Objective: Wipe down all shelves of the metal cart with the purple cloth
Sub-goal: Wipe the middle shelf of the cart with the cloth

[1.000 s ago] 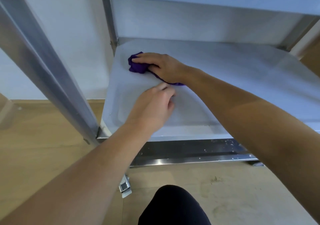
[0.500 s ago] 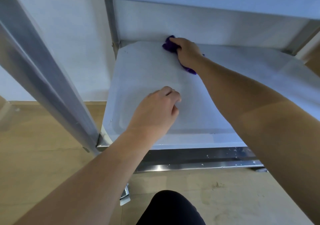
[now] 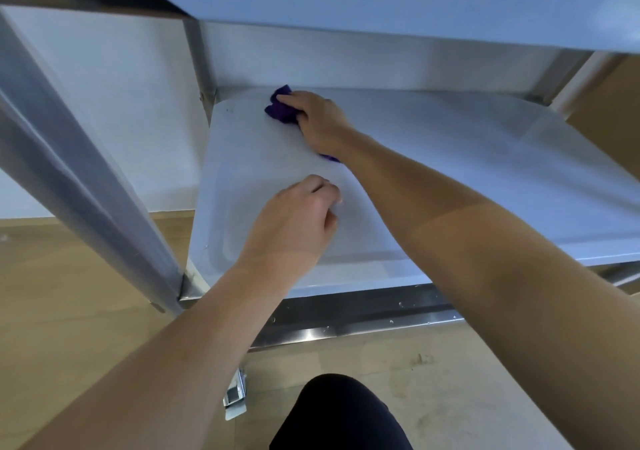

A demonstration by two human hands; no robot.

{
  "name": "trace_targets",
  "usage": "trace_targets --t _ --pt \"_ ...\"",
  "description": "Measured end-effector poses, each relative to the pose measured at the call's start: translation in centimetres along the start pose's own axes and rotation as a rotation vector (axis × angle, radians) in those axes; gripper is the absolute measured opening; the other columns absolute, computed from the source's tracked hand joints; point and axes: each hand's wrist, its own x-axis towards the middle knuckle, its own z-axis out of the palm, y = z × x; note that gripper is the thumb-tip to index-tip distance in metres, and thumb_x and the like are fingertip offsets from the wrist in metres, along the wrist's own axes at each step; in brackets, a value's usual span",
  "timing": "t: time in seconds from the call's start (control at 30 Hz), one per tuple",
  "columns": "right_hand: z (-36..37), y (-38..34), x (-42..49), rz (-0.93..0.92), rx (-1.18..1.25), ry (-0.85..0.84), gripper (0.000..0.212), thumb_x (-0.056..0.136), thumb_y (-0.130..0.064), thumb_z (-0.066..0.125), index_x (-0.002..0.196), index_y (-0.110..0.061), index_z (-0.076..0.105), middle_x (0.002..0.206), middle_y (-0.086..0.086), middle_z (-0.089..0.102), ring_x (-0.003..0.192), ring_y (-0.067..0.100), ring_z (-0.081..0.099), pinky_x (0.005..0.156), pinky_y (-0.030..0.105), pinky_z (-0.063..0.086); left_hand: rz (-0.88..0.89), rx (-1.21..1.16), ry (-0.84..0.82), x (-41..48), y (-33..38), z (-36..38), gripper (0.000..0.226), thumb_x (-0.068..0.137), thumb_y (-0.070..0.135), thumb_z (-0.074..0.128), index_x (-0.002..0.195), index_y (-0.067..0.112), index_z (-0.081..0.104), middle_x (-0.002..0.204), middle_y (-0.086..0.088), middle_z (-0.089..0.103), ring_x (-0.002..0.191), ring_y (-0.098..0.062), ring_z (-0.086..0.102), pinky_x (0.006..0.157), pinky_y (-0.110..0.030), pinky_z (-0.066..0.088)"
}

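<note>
Under right hand (image 3: 322, 125), purple cloth (image 3: 280, 111) mostly hidden; shelf (image 3: 485, 172) right end cut off.

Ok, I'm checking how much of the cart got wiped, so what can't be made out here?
Head view:
- purple cloth: mostly under the right hand; only its far bunch and a scrap by the wrist show.
- lower shelf: right end cut off by the frame edge.
- upper shelf: only its underside shows.
- left hand: fingertips curled under, hidden.
</note>
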Motion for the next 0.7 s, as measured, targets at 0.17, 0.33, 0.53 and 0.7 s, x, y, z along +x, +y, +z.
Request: trace_targets --t 0.17,0.33,0.53,0.7 --pt "-4.3 7.2 -3.4 0.248 0.007 0.178 0.045 0.093 -0.039 0.035 0.135 -0.048 0.048 0.146 -0.006 0.048 0.131 0.025 0.048 0.109 0.034 0.037 0.006 -0.023 0.024 0.2 -0.1 0.1 0.025 0.086 0.009 0.051 0.104 0.015 0.068 0.113 0.005 0.063 0.093 -0.022 0.062 0.08 -0.035 0.051" --pt "-7.3 12.1 -7.2 0.445 0.0 0.252 0.052 0.095 -0.018 0.032 0.14 -0.042 0.044 0.149 -0.004 0.044 0.129 0.027 0.049 0.097 0.027 0.039 0.01 -0.017 0.03 0.3 0.0 0.1 0.026 0.086 0.008 0.052 0.104 0.015 0.068 0.113 0.005 0.063 0.095 -0.021 0.062 0.078 -0.035 0.052" --pt "-7.8 11.7 -9.0 0.398 -0.075 0.238 0.057 0.096 -0.009 0.032 0.143 -0.038 0.043 0.152 -0.004 0.039 0.132 0.028 0.045 0.099 0.031 0.039 -0.031 -0.007 0.013 0.4 0.4 -0.3 0.025 0.087 0.011 0.053 0.104 0.022 0.068 0.113 0.01 0.062 0.095 -0.02 0.062 0.076 -0.037 0.053" --pt "-9.2 13.3 -11.7 0.405 -0.065 0.249 0.056 0.096 -0.008 0.032 0.142 -0.036 0.046 0.15 -0.008 0.042 0.131 0.023 0.046 0.098 0.029 0.041 -0.066 0.044 -0.036 0.3 1.1 -0.4 0.027 0.088 0.011 0.051 0.107 0.023 0.066 0.115 0.009 0.06 0.097 -0.019 0.06 0.075 -0.034 0.05"
